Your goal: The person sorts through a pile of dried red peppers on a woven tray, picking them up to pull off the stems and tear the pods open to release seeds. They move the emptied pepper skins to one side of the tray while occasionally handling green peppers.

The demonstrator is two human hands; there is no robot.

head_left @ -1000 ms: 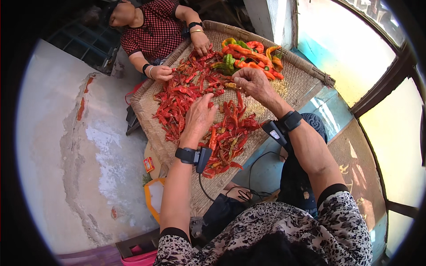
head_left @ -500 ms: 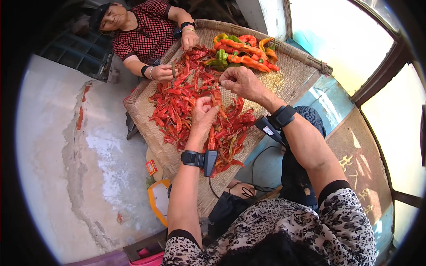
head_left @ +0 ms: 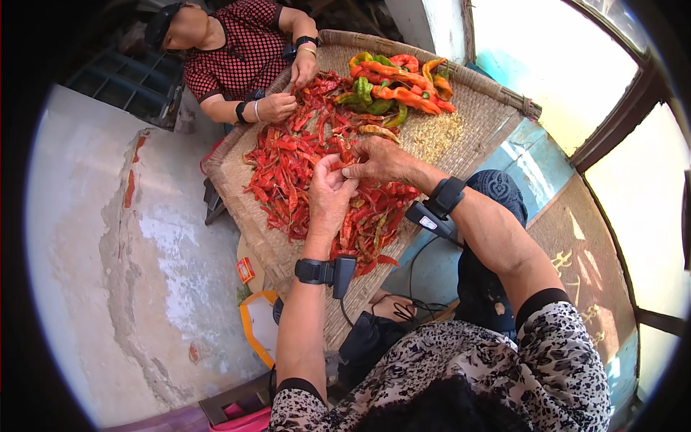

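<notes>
Over a heap of dried red chili peppers (head_left: 288,173), my two hands meet near the middle of the woven tray (head_left: 497,93). My left hand (head_left: 331,194) is closed, palm partly up, with thumb and fingers pinched on a red chili pepper (head_left: 336,165). From the right, my right hand (head_left: 385,160) bends over it with its fingertips pinched at the same pepper. Most of that pepper is hidden by the fingers. A yellowish pepper (head_left: 378,132) lies just beyond my right hand.
Larger fresh peppers (head_left: 403,79), orange, red and green, lie at the tray's far side. Pale seeds (head_left: 435,135) are spread beside them. Across at the upper left, a co-worker's hands (head_left: 277,106) work at the heap. A cable (head_left: 412,277) hangs near the tray's front edge.
My right hand has come down and left to meet my left hand. The co-worker's hands have drawn together, and the head has tipped down. A green pepper and a yellowish one have come into sight.
</notes>
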